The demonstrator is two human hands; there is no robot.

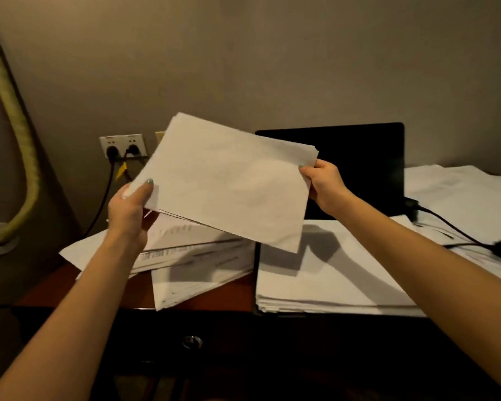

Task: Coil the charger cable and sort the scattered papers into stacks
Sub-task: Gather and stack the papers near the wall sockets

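A thin sheaf of plain white paper sheets (229,180) is held up above the reddish-brown wooden desk (55,285), tilted so that its left end sits lower and nearer the camera. Its near-left corner is pinched by the left hand (130,209), with the thumb laid on top and the remaining fingers (149,215) curled underneath. The right edge is gripped by the right hand (324,183), thumb on the upper face and the other fingers hidden behind the sheets.

Below the sheaf, a squared stack of white paper (330,279) is seen right of centre on the desk, at its front edge. To the left of that stack, a loose overlapping pile of printed sheets (191,256) is spread at differing angles.

A black open laptop screen (359,157) stands behind the held sheets, against the wall. From its right side a thin black charger cable (457,233) is run uncoiled over more scattered white papers (460,192) to a blurred dark lump at the right edge.

A white wall socket plate (122,144) with two plugs is mounted at the left, and a yellow-green hose (21,134) is hung further left.
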